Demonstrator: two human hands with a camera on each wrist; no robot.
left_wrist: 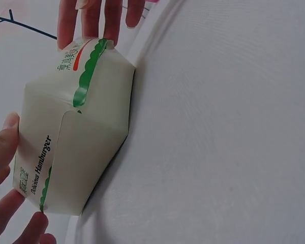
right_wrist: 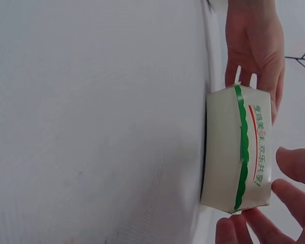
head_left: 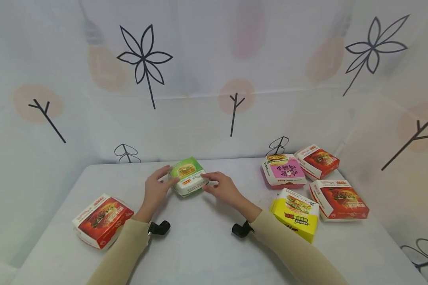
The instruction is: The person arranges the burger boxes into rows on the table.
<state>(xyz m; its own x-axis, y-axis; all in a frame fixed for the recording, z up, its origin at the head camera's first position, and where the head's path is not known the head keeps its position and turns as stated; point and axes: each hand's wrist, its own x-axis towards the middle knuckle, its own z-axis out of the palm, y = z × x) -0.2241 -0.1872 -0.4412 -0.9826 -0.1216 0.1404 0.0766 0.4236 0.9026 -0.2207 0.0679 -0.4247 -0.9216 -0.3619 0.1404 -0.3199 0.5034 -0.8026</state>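
A green-and-white hamburger box [head_left: 188,177] sits near the back edge of the white table. My left hand [head_left: 155,191] holds its left side, the thumb by the front edge and the fingers along the end. At the opposite side, my right hand [head_left: 225,190] holds the right end with its fingertips. The left wrist view shows the box's pale side [left_wrist: 99,101] with "Delicious Hamburger" printed on it. In the right wrist view the lid of the box [right_wrist: 255,147] appears closed, with a green scalloped border.
A red hamburger box [head_left: 103,221] lies at the left, beside my left forearm. To the right stand a pink box [head_left: 285,172], a yellow box [head_left: 297,213] close to my right sleeve, and two more red boxes [head_left: 317,162]. A patterned cloth [head_left: 199,79] hangs behind the table.
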